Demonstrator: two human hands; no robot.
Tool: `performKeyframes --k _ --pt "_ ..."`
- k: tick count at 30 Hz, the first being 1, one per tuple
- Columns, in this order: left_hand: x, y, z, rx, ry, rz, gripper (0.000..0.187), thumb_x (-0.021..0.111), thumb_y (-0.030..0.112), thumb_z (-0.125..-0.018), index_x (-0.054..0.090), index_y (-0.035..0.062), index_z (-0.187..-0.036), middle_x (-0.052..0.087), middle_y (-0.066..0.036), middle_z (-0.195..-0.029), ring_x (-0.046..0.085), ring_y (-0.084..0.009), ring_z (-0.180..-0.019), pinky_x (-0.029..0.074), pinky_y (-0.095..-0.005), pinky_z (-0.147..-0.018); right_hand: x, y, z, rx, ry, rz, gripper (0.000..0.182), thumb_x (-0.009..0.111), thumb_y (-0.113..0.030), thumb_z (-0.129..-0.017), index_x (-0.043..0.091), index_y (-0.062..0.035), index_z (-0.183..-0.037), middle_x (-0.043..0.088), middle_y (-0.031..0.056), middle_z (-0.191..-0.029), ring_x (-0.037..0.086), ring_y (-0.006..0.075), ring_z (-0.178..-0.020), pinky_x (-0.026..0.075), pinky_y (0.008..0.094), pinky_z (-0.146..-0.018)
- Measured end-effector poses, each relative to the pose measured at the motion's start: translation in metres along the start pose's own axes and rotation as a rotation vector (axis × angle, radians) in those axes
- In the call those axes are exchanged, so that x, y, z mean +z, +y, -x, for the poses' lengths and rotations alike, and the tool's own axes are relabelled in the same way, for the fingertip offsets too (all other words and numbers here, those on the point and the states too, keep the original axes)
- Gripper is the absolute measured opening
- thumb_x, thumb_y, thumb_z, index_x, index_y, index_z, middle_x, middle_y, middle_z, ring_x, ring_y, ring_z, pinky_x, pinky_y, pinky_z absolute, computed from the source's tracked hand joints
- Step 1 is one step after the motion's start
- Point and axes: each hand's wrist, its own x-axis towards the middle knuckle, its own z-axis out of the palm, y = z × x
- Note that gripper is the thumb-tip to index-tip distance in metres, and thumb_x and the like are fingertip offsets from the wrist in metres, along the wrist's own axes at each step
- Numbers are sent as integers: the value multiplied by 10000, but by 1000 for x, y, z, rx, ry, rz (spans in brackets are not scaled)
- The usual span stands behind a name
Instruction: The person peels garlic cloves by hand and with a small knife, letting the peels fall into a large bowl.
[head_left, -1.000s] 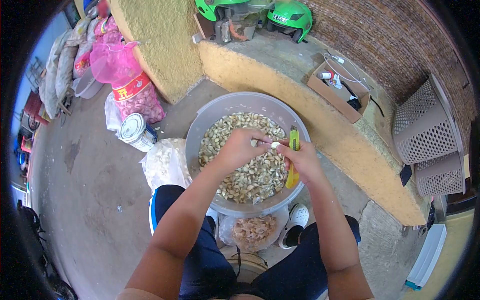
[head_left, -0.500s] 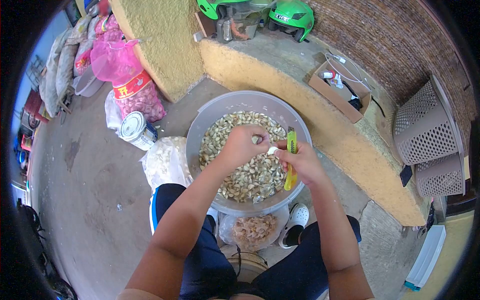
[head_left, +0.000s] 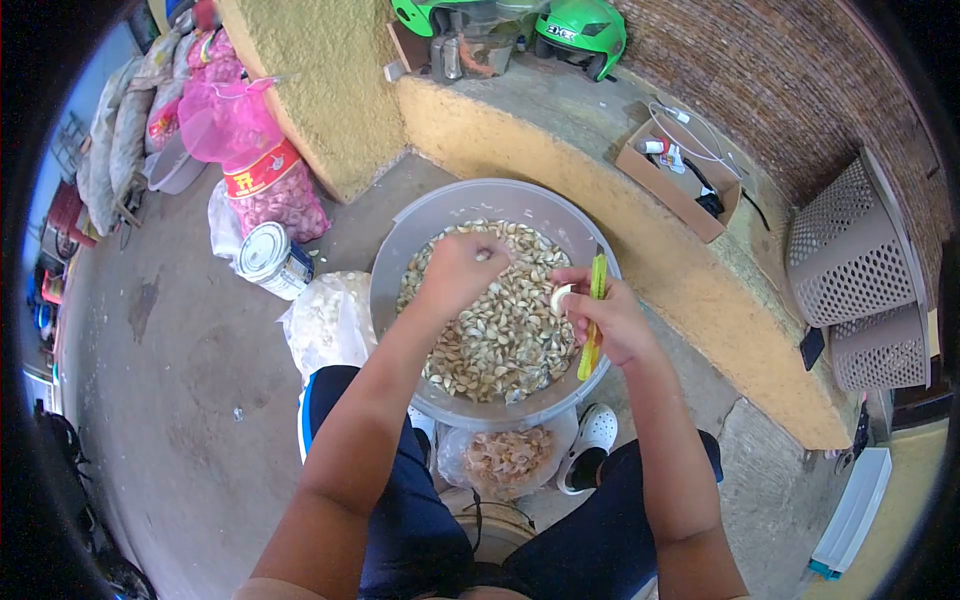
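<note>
A large grey tub point(head_left: 388, 262) full of unpeeled garlic cloves point(head_left: 490, 345) stands in front of me. Over its right side, my right hand point(head_left: 612, 322) pinches a white peeled garlic clove point(head_left: 561, 299) between thumb and fingers. The same hand also keeps a yellow-green utility knife point(head_left: 598, 290) between its fingers, roughly upright. My left hand point(head_left: 462, 270) is above the cloves on the left, apart from the right one. Its fingers are curled together, and a small pale bit shows at the fingertips, too small to name.
Left of the tub are a bag of white cloves point(head_left: 330, 315), a metal can point(head_left: 270, 258) and a pink net sack of garlic point(head_left: 280, 195). A bag of peelings point(head_left: 505, 460) lies between my feet. On the ledge are a cardboard box point(head_left: 690, 195) and a green helmet point(head_left: 582, 35).
My hands have drawn apart: the left moved left and up, away from the clove. The right stays over the tub's right side, still with clove and knife, the knife turned slightly.
</note>
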Motion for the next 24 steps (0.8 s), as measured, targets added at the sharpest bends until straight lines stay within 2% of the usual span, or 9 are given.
performKeyframes --k 3,6,9,12,18,24 --pt "8 -4 6 49 -17 -153 166 624 164 -660 642 44 -774 616 -143 -739 601 -228 -681 453 -296 -654 0 -3 -1 21 47 -108 302 610 -56 -717 528 30 -994 485 1 -627 423 63 -466 350 208 -405" --pt "14 -3 10 162 -82 -220 142 643 160 -678 636 46 -763 583 -77 -667 559 -164 -628 443 -287 -635 -4 2 -5 0 129 -119 263 623 -75 -723 531 22 -950 485 -1 -616 424 61 -471 350 208 -409" --pt "18 7 11 229 -160 34 168 662 167 -673 630 45 -783 589 -69 -712 552 -158 -654 437 -277 -652 -4 5 -8 1 149 -159 229 628 -78 -718 528 10 -905 484 -4 -604 428 61 -475 354 212 -409" --pt "23 16 15 132 -182 100 191 672 168 -674 624 40 -807 588 -65 -727 544 -152 -670 432 -265 -664 0 6 -7 10 190 -179 237 636 -81 -712 520 8 -898 483 -4 -593 436 68 -475 357 216 -411" --pt "28 9 11 131 -51 142 149 657 131 -695 640 38 -810 607 -87 -738 572 -164 -694 437 -269 -675 4 16 -11 13 191 -225 278 632 -69 -704 513 -6 -947 524 22 -636 449 77 -480 372 219 -420" --pt "29 13 14 347 59 26 140 657 107 -681 647 45 -807 601 -94 -718 576 -197 -644 449 -286 -633 8 15 -10 77 162 -255 290 623 -65 -711 494 -12 -965 601 105 -774 455 79 -489 381 228 -425"
